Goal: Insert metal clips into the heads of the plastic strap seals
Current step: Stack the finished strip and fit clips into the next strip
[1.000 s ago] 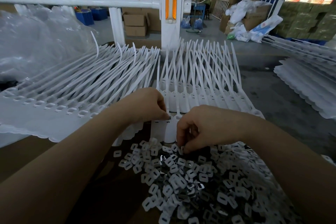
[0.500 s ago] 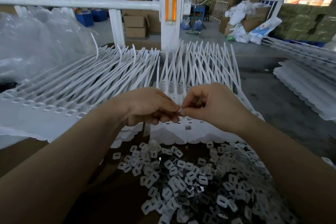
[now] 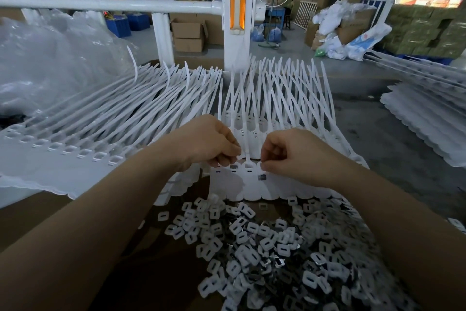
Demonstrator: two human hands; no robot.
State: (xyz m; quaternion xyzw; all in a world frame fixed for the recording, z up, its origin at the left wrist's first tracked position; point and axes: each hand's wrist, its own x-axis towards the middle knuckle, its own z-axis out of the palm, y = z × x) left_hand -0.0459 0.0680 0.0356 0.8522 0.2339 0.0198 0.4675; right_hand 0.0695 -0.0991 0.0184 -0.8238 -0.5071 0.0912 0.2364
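A row of white plastic strap seals (image 3: 252,185) lies across the middle, heads toward me and straps fanning away. My left hand (image 3: 211,144) has curled fingers, and its fingertips pinch a metal clip (image 3: 233,167) at one seal head. My right hand (image 3: 292,151) is a little to the right over the same row. Its thumb and forefinger pinch together at a neighbouring head, on what looks like a small clip that is mostly hidden. Another dark clip (image 3: 262,177) sits on a head just below those fingertips. A heap of loose clips (image 3: 264,247) lies in front of me.
A larger stack of joined strap seals (image 3: 75,156) spreads to the left, under a crumpled clear plastic bag (image 3: 50,63). A white railing post (image 3: 238,20) stands behind the straps. More white seal sheets (image 3: 423,119) lie at the right, on the concrete floor.
My right hand rose from the clip heap and met my left hand over the seals. The hands have since parted and come down onto neighbouring seal heads.
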